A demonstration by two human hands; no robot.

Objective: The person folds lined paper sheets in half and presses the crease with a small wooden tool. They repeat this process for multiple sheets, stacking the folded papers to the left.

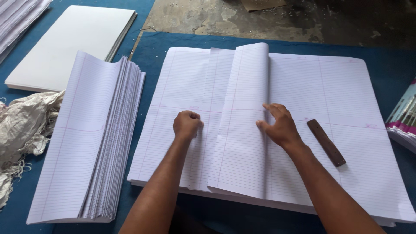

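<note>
A large stack of ruled white sheets [346,95] lies flat on a blue mat. The top sheets are folded over into a curved fold [249,112] at the middle. My left hand [187,125] is a closed fist pressing down on the left flap of the folded paper. My right hand [281,123] rests on the fold with fingers spread and thumb against the crease. A short brown wooden stick [326,142] lies on the sheets just right of my right hand.
A pile of folded ruled sheets [93,143] stands at the left. Behind it lies a stack of plain white sheets [71,41]. Crumpled sacking [21,125] sits at the far left, and coloured booklets [405,121] at the right edge. Bare concrete floor [277,19] lies beyond the blue mat [390,65].
</note>
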